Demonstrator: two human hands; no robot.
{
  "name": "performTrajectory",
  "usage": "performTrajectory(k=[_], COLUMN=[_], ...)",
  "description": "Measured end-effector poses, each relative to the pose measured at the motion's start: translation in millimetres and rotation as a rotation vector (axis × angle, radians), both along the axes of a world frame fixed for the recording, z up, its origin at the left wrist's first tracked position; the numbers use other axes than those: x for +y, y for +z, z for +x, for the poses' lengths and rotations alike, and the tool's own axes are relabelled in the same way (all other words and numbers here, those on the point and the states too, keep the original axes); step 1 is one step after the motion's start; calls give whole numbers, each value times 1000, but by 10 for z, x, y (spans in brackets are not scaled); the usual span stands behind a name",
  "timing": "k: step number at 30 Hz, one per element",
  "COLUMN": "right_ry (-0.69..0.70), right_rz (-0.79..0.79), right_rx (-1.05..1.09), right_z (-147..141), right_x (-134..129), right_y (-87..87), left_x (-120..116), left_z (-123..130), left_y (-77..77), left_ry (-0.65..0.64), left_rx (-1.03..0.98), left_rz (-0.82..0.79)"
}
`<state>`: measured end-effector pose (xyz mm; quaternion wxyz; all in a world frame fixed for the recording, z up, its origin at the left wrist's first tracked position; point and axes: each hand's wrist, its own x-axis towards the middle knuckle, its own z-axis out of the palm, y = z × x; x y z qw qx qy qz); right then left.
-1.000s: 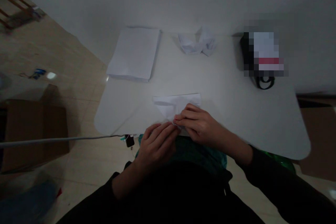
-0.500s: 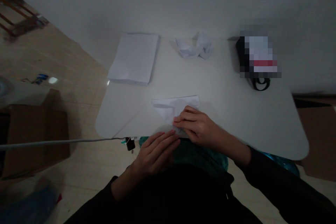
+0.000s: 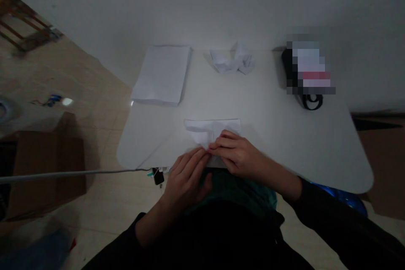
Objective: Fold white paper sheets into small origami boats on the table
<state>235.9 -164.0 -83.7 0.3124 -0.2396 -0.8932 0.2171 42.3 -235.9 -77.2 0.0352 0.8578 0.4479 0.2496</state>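
Observation:
A white sheet of paper [image 3: 199, 128], partly folded, lies at the table's front edge, its straight long side facing the wall. My right hand [image 3: 236, 152] covers its right part, thumb and fingers pinched on the fold. My left hand [image 3: 188, 175] reaches in from the lower left. Its fingers are stretched out side by side, their tips touching the paper's lower edge by my right fingertips, and the thumb stands apart below. The paper's near corner is partly hidden under my hands.
A stack of white paper [image 3: 163, 74] lies at the table's back left. Folded paper pieces [image 3: 232, 61] rest at the back middle. A black object with a strap [image 3: 312, 101], partly blurred out, stands at the right. Cardboard boxes [image 3: 47, 168] are on the floor; a cable [image 3: 79, 173] runs in from the left.
My left hand has moved up and slightly left, its fingertips now on the paper's lower edge and its thumb apart. My right hand has kept its pinch at nearly the same place.

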Motion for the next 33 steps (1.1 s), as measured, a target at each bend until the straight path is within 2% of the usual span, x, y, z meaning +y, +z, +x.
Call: performTrajectory(k=[5, 9, 15, 18, 20, 23, 28, 33], right_ry=[10, 15, 52, -19, -56, -83, -118, -107], right_rz=[29, 77, 137, 195, 217, 213, 184, 159], right_rx=[-7, -84, -178, -157, -131, -99, -96, -123], right_z=[14, 48, 117, 195, 257, 335, 364, 337], right_x=[34, 209, 618, 779, 864, 953, 994, 971], right_y=[3, 42, 81, 44, 11, -31, -48, -11], left_x=[135, 375, 797, 1034, 1196, 1371, 1364, 1255], left_z=[-39, 29, 420, 632, 751, 902, 1001, 910], left_y=[8, 114, 420, 494, 502, 503, 503, 372], left_ry=[40, 93, 277, 250, 283, 198, 313, 364], left_rx=[31, 78, 281, 318, 347, 400, 468, 599], left_rz=[-5, -41, -140, -182, -172, -160, -234, -193])
